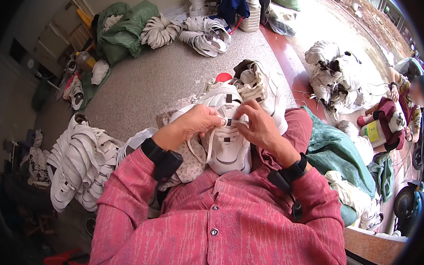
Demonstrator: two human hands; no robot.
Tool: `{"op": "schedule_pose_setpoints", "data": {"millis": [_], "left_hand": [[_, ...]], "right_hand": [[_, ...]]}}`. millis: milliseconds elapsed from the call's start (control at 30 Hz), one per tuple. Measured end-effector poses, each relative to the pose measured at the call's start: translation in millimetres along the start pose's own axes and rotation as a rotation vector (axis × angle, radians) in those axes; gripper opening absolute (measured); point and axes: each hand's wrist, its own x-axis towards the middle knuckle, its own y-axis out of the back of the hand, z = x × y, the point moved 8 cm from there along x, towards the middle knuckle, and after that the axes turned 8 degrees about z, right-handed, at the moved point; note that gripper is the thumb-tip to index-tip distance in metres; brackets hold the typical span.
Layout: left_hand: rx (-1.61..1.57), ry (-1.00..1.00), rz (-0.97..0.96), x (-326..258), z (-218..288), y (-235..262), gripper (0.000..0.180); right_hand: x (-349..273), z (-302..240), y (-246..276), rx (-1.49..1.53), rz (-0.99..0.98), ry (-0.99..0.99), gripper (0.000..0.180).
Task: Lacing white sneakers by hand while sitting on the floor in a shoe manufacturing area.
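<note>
A white sneaker (227, 153) rests on my lap, its toe toward me. My left hand (195, 122) is closed in a pinch on a white shoelace (210, 144) at the left of the lacing, and a loose length hangs down past the toe. Opposite it, my right hand (261, 128) pinches the lace with thumb and fingers, close to the eyelets. Just beyond lies a second white sneaker (266, 85) with a brown lining. A red round piece (223, 78) shows by the first shoe's collar. Floral cloth (183, 167) covers my left thigh.
Bundled white shoe uppers (86, 161) lie at my left, with another bundle (334, 74) at the far right. Green sacks (126, 30) stand far left; a green sheet (342, 152) spreads at my right. A co-worker (400, 110) sits at the right edge.
</note>
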Motion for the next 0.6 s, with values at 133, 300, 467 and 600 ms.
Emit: {"op": "schedule_pose_setpoints", "data": {"millis": [133,300,467,600], "left_hand": [[-0.234,0.109,-0.094,-2,-10,3,0.011],[-0.607,-0.070,-0.266,-38,41,26,0.013],[-0.477,-0.379,-0.006,-91,51,101,0.020],[-0.807,-0.365,0.164,-116,22,161,0.027]], "right_hand": [[-6,-6,-5,-0.123,0.014,0.084,0.018],[-5,2,-5,-0.078,0.011,0.089,0.014],[-9,15,18,-0.277,0.002,-0.008,0.008],[-17,43,37,-0.094,-0.114,-0.172,0.008]]}}
